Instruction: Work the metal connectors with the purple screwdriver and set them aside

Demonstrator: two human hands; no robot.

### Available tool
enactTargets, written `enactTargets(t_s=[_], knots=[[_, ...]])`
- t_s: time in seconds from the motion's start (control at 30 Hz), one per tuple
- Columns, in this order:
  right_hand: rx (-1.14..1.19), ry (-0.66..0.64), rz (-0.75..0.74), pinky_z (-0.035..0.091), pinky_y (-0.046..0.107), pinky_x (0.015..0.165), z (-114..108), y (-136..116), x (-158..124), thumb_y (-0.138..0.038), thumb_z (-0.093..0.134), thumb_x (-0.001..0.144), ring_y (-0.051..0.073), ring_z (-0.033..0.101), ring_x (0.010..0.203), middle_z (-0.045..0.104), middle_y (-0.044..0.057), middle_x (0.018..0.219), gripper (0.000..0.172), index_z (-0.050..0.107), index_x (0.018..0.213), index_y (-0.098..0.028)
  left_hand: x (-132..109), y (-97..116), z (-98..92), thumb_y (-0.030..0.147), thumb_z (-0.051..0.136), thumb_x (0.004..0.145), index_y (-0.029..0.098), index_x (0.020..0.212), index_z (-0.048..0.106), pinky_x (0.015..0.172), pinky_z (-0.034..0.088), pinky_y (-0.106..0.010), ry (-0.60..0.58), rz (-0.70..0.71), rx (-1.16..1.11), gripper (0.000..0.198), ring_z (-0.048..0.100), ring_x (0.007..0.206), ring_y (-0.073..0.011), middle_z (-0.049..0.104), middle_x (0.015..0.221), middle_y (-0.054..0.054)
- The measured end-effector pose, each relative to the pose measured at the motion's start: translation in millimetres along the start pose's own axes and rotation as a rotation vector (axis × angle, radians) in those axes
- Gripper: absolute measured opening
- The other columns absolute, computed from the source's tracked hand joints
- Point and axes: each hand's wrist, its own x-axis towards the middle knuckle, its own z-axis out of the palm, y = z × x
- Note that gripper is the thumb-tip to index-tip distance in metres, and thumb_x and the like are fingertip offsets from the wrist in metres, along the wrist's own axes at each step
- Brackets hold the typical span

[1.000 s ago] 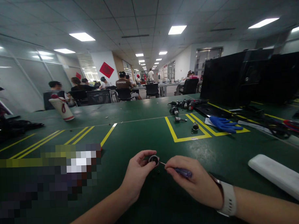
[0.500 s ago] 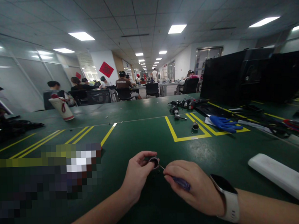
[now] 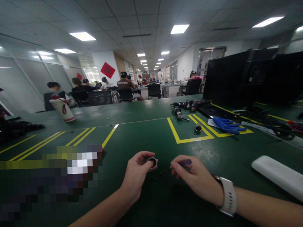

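Between the thumb and fingers of my left hand [image 3: 136,173] is a small metal ring-shaped part [image 3: 152,163], its round opening turned partly toward me. My right hand [image 3: 197,178] grips a screwdriver by its purple handle [image 3: 185,163]. The thin shaft [image 3: 166,171] points left, toward tiny dark pieces [image 3: 161,173] lying on the green table below the ring. Some space separates the shaft from the ring. I cannot tell whether the tip touches one of the small pieces.
Inside a yellow taped outline stands another metal cup-like part [image 3: 198,127]. Metal tool parts [image 3: 177,112] lie behind it. To the right are a blue glove [image 3: 226,124], a white bar-shaped object [image 3: 283,178] and black monitors [image 3: 242,77]. A white cup-like container [image 3: 63,110] stands far left.
My right hand has turned, drawing the screwdriver away from the ring, so its handle now points up and right. My left hand has shifted slightly left with the ring.
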Motion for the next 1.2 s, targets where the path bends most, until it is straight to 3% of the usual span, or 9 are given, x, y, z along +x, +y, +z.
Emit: enactTargets(t_s=[0.37,0.5,0.6,0.7,0.8,0.9,1.03,1.2], knots=[[-0.073,-0.059,-0.019,0.042,0.025,0.054,0.8,2.2,1.7,-0.030,0.044,0.087,0.013,0.054,0.058,0.060,0.002,0.065,0.025,0.060,0.074,-0.016,0.2,0.5,0.2,0.009,0.060,0.070,0.014,0.086,0.062,0.077,0.054,-0.031,-0.045,-0.022,-0.023,0.017,0.064,0.089,-0.0207,0.064,0.091,-0.006],[-0.049,-0.076,0.070,0.040,0.024,0.050,-4.5,0.0,4.4,-0.032,0.043,0.088,0.012,0.052,0.052,0.056,0.000,0.058,0.028,0.057,0.069,-0.016,1.6,-1.6,-2.2,0.010,0.058,0.073,0.014,0.093,0.060,0.082,0.052,-0.032,-0.067,-0.053,-0.049,0.021,0.063,0.092,-0.0199,0.063,0.099,-0.007],[0.116,-0.071,0.198,0.043,0.025,0.050,-4.2,2.5,6.6,-0.035,0.045,0.086,0.012,0.053,0.051,0.056,0.000,0.057,0.028,0.056,0.070,-0.015,2.2,-3.4,-3.4,0.009,0.058,0.073,0.015,0.095,0.058,0.084,0.052,-0.033,-0.067,-0.054,-0.079,0.023,0.063,0.093,-0.0202,0.061,0.106,-0.007],[0.425,-0.064,0.317,0.045,0.026,0.053,0.8,9.9,7.6,-0.039,0.050,0.083,0.012,0.056,0.052,0.059,0.001,0.059,0.028,0.056,0.073,-0.013,2.0,-4.0,-3.8,0.010,0.059,0.073,0.015,0.093,0.057,0.084,0.052,-0.034,-0.072,-0.036,-0.097,0.021,0.063,0.093,-0.0207,0.061,0.107,-0.008],[0.686,-0.026,0.355,0.047,0.026,0.057,3.9,15.3,7.3,-0.039,0.051,0.084,0.012,0.057,0.055,0.061,0.002,0.063,0.028,0.057,0.077,-0.013,1.3,-3.6,-3.9,0.010,0.058,0.073,0.015,0.094,0.058,0.084,0.051,-0.034,-0.084,-0.036,-0.077,0.022,0.062,0.093,-0.0205,0.062,0.105,-0.008],[0.725,0.054,0.214,0.049,0.028,0.063,1.5,13.2,5.6,-0.037,0.051,0.086,0.013,0.060,0.062,0.063,0.003,0.070,0.025,0.058,0.080,-0.014,0.5,-2.5,-3.2,0.010,0.057,0.073,0.014,0.096,0.059,0.083,0.050,-0.034,-0.084,-0.048,-0.053,0.024,0.062,0.093,-0.0206,0.063,0.103,-0.008],[0.418,0.055,-0.035,0.049,0.031,0.069,-1.5,4.0,0.2,-0.031,0.051,0.087,0.016,0.062,0.072,0.064,0.005,0.078,0.019,0.061,0.084,-0.015,-0.2,-2.7,-2.3,0.010,0.057,0.072,0.013,0.098,0.060,0.083,0.049,-0.034,-0.106,-0.035,-0.048,0.027,0.061,0.092,-0.0206,0.063,0.103,-0.008],[0.102,0.052,-0.210,0.048,0.029,0.070,2.2,-3.3,-5.8,-0.020,0.050,0.086,0.015,0.060,0.076,0.064,0.004,0.081,0.014,0.063,0.086,-0.016,-0.7,-6.9,-3.5,0.012,0.058,0.072,0.015,0.103,0.060,0.084,0.048,-0.033,-0.143,-0.024,-0.039,0.030,0.061,0.092,-0.0199,0.065,0.103,-0.007]])
